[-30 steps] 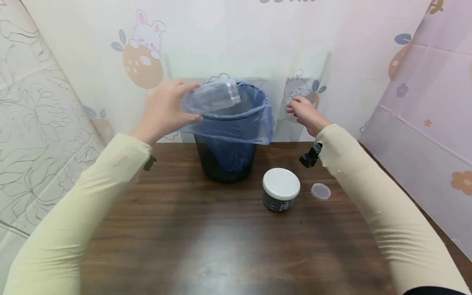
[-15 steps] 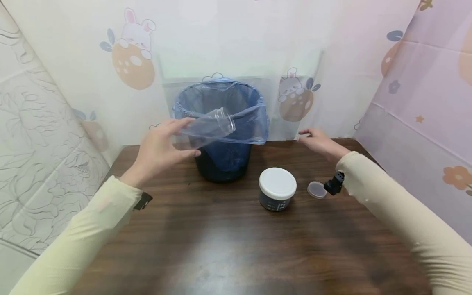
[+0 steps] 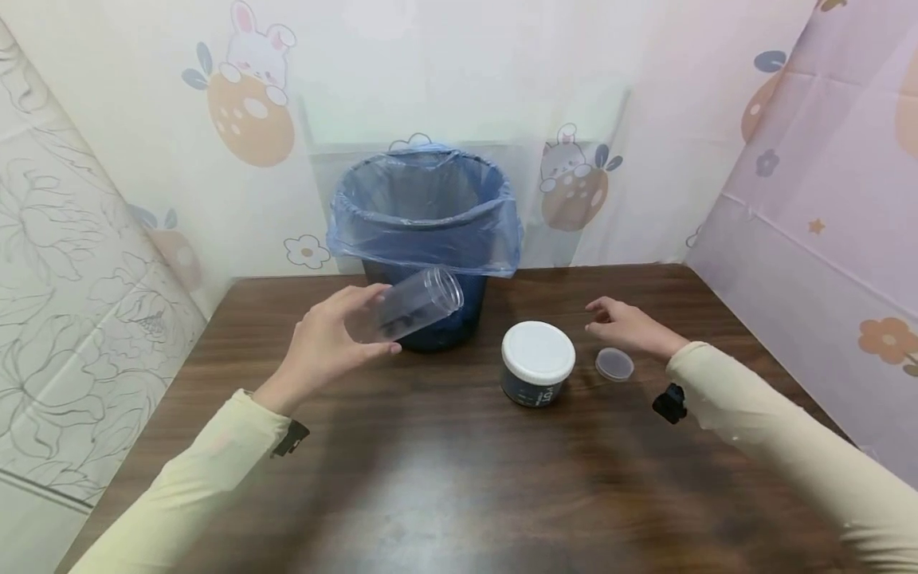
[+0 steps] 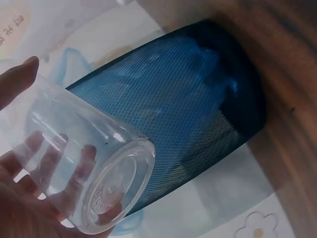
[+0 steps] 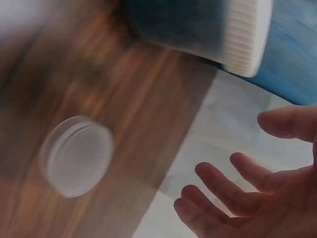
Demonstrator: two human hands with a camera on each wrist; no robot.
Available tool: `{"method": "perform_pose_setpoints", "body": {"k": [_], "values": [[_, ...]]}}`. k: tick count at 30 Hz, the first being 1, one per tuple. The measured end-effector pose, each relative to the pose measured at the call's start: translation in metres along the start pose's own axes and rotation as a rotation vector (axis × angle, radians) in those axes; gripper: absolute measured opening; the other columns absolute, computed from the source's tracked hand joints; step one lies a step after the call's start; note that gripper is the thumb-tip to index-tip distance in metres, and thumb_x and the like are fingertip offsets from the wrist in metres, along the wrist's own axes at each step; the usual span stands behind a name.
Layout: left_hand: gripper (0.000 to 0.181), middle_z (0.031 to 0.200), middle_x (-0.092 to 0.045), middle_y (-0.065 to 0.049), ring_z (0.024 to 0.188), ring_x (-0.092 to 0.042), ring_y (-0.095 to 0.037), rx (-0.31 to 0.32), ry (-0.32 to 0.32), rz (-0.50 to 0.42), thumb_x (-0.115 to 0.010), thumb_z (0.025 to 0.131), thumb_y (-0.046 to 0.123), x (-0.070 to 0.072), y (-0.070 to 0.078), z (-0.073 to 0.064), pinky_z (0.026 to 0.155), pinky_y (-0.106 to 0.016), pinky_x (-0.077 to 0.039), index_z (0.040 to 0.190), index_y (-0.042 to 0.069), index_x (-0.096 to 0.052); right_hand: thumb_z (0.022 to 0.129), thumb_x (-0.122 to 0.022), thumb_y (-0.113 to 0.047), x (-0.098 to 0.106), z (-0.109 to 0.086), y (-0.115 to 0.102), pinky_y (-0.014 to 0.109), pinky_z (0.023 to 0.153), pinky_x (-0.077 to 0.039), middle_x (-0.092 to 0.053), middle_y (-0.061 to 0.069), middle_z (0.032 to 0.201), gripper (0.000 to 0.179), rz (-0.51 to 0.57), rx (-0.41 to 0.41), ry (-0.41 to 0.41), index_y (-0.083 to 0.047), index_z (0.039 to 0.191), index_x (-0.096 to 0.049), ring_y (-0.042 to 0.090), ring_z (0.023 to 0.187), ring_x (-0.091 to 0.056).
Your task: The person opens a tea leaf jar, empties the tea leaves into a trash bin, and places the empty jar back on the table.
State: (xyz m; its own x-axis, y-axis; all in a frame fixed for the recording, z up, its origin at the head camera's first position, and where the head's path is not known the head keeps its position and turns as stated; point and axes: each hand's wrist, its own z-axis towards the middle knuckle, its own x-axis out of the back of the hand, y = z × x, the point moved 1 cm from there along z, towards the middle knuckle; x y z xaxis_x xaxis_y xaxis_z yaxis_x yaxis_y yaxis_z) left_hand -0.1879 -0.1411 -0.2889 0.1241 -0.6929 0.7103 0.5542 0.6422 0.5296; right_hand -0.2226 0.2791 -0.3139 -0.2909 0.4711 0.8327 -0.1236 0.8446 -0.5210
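A clear plastic jar (image 3: 419, 305) lies tilted in my left hand (image 3: 326, 339), its open mouth facing right and up in the head view. Thumb and fingers wrap around its body; in the left wrist view the jar's round base (image 4: 119, 186) faces the camera. My right hand (image 3: 634, 328) holds nothing, fingers loosely bent, just above a small clear round lid (image 3: 614, 364) on the table. In the right wrist view the lid (image 5: 79, 156) lies apart from the fingertips (image 5: 205, 171). Left of that hand stands a dark tub with a white lid (image 3: 538, 351).
A black mesh trash bin (image 4: 163, 109) with a blue bag (image 3: 430, 239) folded over its rim stands at the back of the brown wooden table (image 3: 430, 478). Printed cloths (image 3: 559, 64) hang behind and on both sides.
My left hand has brought the jar down and toward me, from over the bin's mouth to in front of the bin. The right hand has lowered and moved right, toward the small lid.
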Motion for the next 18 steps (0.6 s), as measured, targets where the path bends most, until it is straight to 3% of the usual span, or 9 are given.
{"method": "perform_pose_setpoints", "body": {"k": [7,18], "values": [[0.07,0.113,-0.064,0.003,0.104,-0.059,-0.019,0.031,-0.035,0.022,-0.088,0.065,0.033,-0.01,-0.008,-0.012,0.078,-0.047,-0.049,0.128,0.022,-0.059,0.095,-0.053,-0.016,-0.014,-0.003,0.011,0.056,0.087,-0.044,-0.045,0.039,0.125,0.048,-0.086,-0.006,0.02,0.015,0.129,-0.041,0.053,0.115,-0.045],[0.068,0.109,-0.065,0.005,0.103,-0.06,-0.018,0.067,-0.056,-0.001,-0.088,0.064,0.032,-0.028,-0.017,-0.023,0.077,-0.044,-0.049,0.126,0.022,-0.061,0.093,-0.056,-0.014,-0.024,-0.007,0.022,0.056,0.085,-0.045,-0.049,0.038,0.122,0.046,-0.096,0.009,0.043,0.016,0.126,-0.045,0.052,0.113,-0.046]]}}
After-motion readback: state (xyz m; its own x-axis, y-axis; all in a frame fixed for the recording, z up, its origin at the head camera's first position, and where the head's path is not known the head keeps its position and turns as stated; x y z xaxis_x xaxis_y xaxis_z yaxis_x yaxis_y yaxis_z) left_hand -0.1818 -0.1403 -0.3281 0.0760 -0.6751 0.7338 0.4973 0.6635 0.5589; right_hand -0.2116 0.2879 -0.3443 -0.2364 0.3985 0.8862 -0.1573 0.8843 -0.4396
